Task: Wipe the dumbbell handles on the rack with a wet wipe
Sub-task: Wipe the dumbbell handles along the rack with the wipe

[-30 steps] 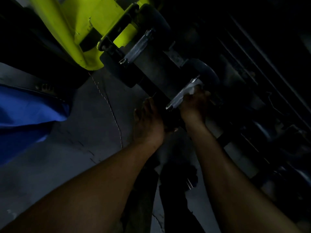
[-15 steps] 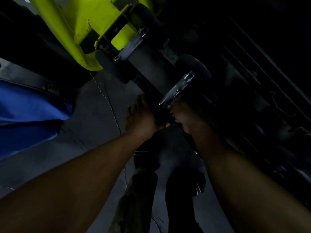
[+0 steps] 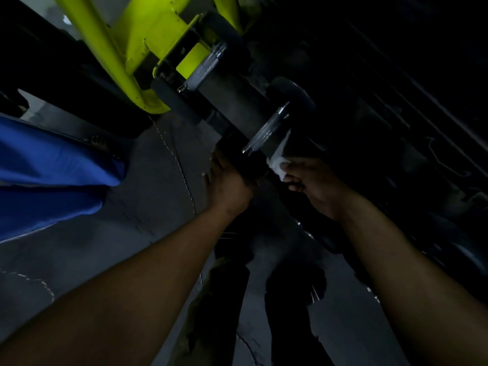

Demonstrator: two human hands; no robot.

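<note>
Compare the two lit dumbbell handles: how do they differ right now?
The near handle has the wipe beside it, pinched in the right hand; the far handle has no hand near. The far one sits by the yellow frame; the near one doesn't. Both are metal and slant alike.

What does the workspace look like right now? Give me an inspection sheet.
Surface: grey floor, dim, with a faint crack line.
Job's things: two dumbbells on the rack; near handle bare; far handle bare; white wipe beside the near handle.
Clutter: nothing seen.
Hands: left hand rests on the near dumbbell's dark end; right hand pinches the wipe.
Cables: nothing seen.
Surroundings: yellow frame behind the rack; blue cloth at left; right side too dark to tell.
</note>
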